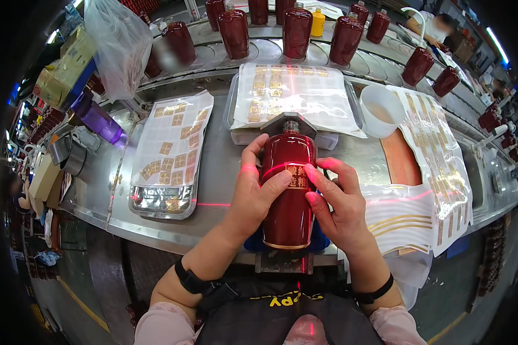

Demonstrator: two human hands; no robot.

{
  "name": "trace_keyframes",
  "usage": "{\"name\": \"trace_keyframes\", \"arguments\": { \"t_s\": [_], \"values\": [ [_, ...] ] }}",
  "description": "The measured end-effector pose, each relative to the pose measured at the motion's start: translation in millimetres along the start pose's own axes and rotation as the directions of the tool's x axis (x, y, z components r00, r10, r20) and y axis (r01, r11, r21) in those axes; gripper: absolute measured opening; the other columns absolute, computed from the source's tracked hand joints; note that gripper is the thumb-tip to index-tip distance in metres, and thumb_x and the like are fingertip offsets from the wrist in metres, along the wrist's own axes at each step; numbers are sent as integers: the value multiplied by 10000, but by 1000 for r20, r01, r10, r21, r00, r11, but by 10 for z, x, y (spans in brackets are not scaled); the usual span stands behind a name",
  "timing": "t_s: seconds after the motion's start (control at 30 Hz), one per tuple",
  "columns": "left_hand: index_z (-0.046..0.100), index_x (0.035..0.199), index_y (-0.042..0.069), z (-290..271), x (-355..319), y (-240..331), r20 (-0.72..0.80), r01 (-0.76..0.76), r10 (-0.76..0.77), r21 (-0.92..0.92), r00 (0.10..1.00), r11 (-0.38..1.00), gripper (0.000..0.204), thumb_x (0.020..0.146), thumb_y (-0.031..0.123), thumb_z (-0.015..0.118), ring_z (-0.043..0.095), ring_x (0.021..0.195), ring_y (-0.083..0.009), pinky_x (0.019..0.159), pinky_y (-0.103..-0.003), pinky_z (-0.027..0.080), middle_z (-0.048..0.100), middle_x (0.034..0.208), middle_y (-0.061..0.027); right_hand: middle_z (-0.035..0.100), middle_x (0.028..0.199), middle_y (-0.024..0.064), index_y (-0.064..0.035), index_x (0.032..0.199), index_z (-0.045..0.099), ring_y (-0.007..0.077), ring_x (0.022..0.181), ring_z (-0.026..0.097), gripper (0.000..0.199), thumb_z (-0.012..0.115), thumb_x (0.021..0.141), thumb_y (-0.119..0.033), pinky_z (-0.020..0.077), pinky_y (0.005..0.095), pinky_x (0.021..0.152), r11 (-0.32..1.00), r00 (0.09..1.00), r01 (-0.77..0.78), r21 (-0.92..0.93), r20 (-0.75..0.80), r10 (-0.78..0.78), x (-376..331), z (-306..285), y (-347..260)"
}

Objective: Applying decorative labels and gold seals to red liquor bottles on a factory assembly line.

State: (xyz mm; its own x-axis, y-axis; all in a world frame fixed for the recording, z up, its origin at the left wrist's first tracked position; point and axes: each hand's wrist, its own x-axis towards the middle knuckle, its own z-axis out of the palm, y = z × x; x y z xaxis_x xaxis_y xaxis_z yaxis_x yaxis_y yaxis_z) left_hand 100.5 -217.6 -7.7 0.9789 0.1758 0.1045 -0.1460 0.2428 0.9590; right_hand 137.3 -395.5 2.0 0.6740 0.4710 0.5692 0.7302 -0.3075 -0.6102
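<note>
A dark red glossy bottle (288,221) with a clear glass neck lies tilted on a stand before me, its neck pointing away. On its front is a small square gold label (297,176). My left hand (258,192) is closed round the bottle's left side, with the thumb pressed beside the label. My right hand (342,201) has its index fingertip at the label's upper right edge. Its thumb is apart from that finger, near the bottle's right side, and the other fingers are partly bent. Red laser lines cross the bottle and both hands.
Sheets of gold labels lie on a left tray (162,201), a middle tray (231,103) and at right (437,172). A white tub (381,111) stands beside the middle tray. Several red bottles (296,34) line the conveyor (259,50) behind. A purple cup (98,119) is at left.
</note>
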Motion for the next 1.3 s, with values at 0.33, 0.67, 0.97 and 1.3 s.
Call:
{"name": "trace_keyframes", "arguments": {
  "t_s": [0.33, 0.67, 0.97, 1.3],
  "values": [
    [200, 1439, -49, 20, 9, -22, 12, -22, 22, -8, 1000, 1000, 772, 884, 223, 663, 453, 1197, -202, 1016, -321, 396, 418, 1322, -159, 630, 1060, 139, -1, 1293, 517, 175, 868, 612, 405, 562, 891, 17, 504, 278, 727, 944, 960, -205, 258, -136, 246, -3, -143, -149],
    [192, 1444, -56, 14, -10, -42, 6, -28, 28, 22, 1000, 999, 746, 901, 200, 635, 437, 1225, -206, 1044, -328, 366, 398, 1352, -166, 595, 856, 36, 2, 1067, 521, 71, 754, 518, 183, 562, 926, -107, 451, 242, 670, 659, 816, -552, 510, 170, 552, -96, -137, -328],
    [201, 1441, -57, 23, -9, -67, 7, -76, 76, 29, 997, 997, 724, 917, 210, 624, 423, 1241, -208, 1059, -329, 346, 392, 1363, -164, 597, 842, 53, 7, 1055, 524, 90, 745, 529, 197, 555, 931, -141, 454, 262, 675, 636, 793, -583, 507, 183, 581, -176, -67, -310],
    [223, 1429, -43, 56, -15, -59, 1, -95, 95, 40, 995, 995, 670, 927, 179, 606, 467, 1192, -182, 1014, -315, 400, 441, 1325, -155, 618, 855, 87, 19, 1055, 537, 128, 777, 559, 219, 550, 927, -158, 469, 287, 715, 678, 804, -567, 467, 137, 578, -213, -40, -287]
  ]
}}
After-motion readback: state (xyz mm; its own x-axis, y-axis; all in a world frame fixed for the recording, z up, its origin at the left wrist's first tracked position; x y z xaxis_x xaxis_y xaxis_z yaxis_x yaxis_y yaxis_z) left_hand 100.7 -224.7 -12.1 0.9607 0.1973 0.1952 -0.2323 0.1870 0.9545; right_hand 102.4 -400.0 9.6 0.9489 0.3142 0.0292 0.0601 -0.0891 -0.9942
